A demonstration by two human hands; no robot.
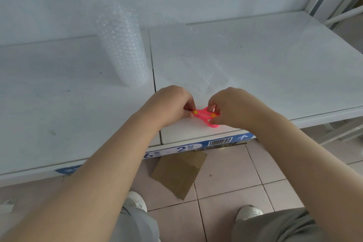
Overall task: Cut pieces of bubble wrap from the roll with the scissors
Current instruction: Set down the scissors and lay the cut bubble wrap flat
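The roll of bubble wrap (122, 45) stands upright on the white shelf (275, 61), left of and behind both hands, well apart from them. The left hand (172, 104) pinches the blade end of the pink scissors (205, 115); the right hand (233, 107) grips the handle loops. A loose sheet of bubble wrap (208, 72) lies just behind them. Fingers closed over the blades risk a nick if the handles spread. No containers are visible.

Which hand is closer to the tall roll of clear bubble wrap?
The left hand. It sits just in front and right of the upright clear bubble wrap roll; the right hand lies farther right. Both hold the pink plastic scissors.
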